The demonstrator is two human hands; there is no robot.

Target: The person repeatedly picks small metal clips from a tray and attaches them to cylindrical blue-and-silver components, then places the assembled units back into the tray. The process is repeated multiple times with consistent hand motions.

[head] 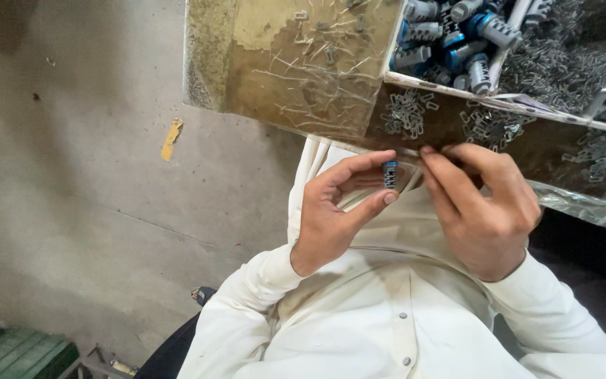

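- Bench (303, 77): scratched brown top; loose metal clips (407, 112) near its front edge.
- My right hand (485, 203): fingers curled at bench edge; grip unclear.
- My left hand (331, 210): fingers pinching 1 small blue-grey part (390, 173), held just below bench edge.

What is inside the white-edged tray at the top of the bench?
The tray holds a heap of small blue and grey cylindrical parts. Whatever lies beneath the heap, and the tray floor, is covered.
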